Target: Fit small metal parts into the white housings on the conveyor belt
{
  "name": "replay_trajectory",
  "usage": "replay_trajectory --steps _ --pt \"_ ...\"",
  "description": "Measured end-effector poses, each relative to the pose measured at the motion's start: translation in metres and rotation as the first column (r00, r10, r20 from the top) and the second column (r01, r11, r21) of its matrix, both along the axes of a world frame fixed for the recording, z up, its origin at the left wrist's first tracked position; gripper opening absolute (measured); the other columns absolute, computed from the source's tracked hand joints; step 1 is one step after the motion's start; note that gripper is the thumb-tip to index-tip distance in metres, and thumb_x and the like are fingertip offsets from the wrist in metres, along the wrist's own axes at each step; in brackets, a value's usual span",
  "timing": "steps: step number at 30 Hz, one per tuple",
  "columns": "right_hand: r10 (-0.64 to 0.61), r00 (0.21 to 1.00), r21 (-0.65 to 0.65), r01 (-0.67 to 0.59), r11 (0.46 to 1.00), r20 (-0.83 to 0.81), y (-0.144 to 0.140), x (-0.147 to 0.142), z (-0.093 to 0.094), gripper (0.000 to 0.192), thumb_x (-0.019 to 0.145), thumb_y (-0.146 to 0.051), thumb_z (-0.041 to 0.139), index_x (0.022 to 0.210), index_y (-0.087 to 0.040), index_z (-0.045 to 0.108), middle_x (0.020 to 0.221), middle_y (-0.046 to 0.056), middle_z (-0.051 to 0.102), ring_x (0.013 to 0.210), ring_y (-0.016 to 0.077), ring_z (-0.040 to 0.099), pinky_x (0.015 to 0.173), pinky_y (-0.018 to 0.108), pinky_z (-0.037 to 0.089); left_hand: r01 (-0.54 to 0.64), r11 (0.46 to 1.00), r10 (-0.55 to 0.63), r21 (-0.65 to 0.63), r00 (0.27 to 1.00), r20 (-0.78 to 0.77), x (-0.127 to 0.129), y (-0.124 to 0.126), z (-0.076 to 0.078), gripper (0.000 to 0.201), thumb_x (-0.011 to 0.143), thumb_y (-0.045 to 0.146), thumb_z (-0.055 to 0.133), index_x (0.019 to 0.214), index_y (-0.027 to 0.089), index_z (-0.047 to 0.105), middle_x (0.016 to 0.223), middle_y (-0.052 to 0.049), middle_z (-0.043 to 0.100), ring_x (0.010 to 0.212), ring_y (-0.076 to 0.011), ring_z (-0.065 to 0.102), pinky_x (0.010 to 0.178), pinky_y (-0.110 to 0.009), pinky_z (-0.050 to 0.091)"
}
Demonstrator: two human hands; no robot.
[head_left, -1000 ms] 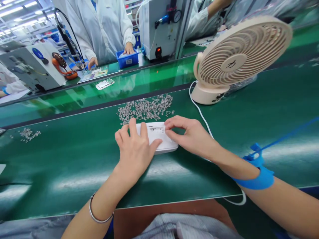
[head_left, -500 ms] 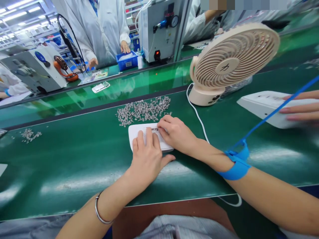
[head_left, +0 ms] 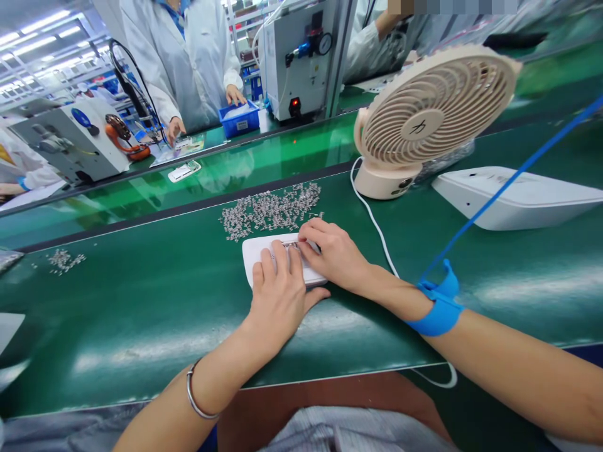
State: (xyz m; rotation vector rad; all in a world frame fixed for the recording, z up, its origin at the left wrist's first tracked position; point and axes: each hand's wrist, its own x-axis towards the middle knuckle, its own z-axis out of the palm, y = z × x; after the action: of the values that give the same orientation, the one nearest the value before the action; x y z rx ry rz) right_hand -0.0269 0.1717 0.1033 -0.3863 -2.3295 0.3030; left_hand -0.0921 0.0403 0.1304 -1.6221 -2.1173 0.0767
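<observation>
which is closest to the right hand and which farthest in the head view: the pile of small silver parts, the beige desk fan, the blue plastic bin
From the right hand:
1. Pile of small silver parts, just beyond the fingertips on the green mat.
2. Beige desk fan, farther back to the right.
3. Blue plastic bin, farthest, across the belt by another person's hand.

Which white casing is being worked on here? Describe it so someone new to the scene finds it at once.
Start at the beige desk fan on the green bench mat. Left of its base lies a scatter of small metal parts, and just nearer the person sits the small white casing. Unlike the larger white casing right of the fan, both hands, left hand and right hand, rest on it.
</observation>
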Motion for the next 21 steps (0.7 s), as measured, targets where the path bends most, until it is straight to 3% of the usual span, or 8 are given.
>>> replay_trajectory --steps 8,11,15,17,21 --pt "-0.005 1.000 -0.031 0.006 1.000 0.025 0.000 -0.001 0.002 0.013 0.078 -0.006 0.050 0.070 -0.013 0.056 0.078 0.006 0.055 0.072 0.0189 0.052 0.065 0.028 0.038 0.021 0.999 -0.020 0.032 0.999 -0.030 -0.001 0.000 -0.002 0.069 0.076 0.064 0.048 0.124 0.015 0.052 0.127 -0.017 0.051 0.109 -0.0338 0.050 0.083 -0.040 0.042" --pt "0.025 1.000 -0.159 -0.025 0.987 -0.002 0.000 0.002 0.002 0.013 0.078 -0.008 0.049 0.071 -0.014 0.057 0.081 0.006 0.057 0.076 0.0192 0.054 0.069 0.029 0.041 0.001 1.000 -0.001 0.015 1.000 -0.005 0.000 0.000 -0.001 0.068 0.076 0.064 0.048 0.123 0.016 0.053 0.128 -0.017 0.050 0.109 -0.0339 0.050 0.084 -0.041 0.042" --pt "0.117 0.982 -0.354 -0.164 0.921 -0.149 0.001 0.010 0.001 0.018 0.079 -0.010 0.043 0.078 -0.016 0.060 0.090 0.005 0.060 0.082 0.0175 0.058 0.073 0.028 0.045 -0.010 1.000 0.010 0.014 1.000 -0.004 0.001 0.001 0.000 0.068 0.075 0.064 0.049 0.122 0.015 0.054 0.128 -0.017 0.050 0.109 -0.0342 0.050 0.084 -0.041 0.042" --pt "0.137 0.974 -0.372 -0.196 0.907 -0.179 0.001 0.014 -0.001 0.021 0.080 -0.011 0.041 0.081 -0.016 0.061 0.095 0.006 0.060 0.085 0.0174 0.058 0.075 0.028 0.046 -0.006 1.000 0.007 0.030 1.000 -0.016 0.001 0.001 -0.001 0.068 0.075 0.064 0.050 0.121 0.015 0.055 0.127 -0.017 0.051 0.108 -0.0338 0.050 0.084 -0.040 0.042" --pt "0.124 0.985 -0.330 -0.158 0.931 -0.123 -0.001 0.016 -0.004 0.024 0.082 -0.015 0.040 0.085 -0.016 0.064 0.101 0.007 0.058 0.088 0.0181 0.058 0.076 0.030 0.048 -0.005 0.998 0.008 0.068 0.999 -0.043 0.002 0.002 -0.003 0.066 0.075 0.064 0.050 0.120 0.015 0.056 0.125 -0.017 0.052 0.106 -0.0328 0.051 0.083 -0.039 0.041"
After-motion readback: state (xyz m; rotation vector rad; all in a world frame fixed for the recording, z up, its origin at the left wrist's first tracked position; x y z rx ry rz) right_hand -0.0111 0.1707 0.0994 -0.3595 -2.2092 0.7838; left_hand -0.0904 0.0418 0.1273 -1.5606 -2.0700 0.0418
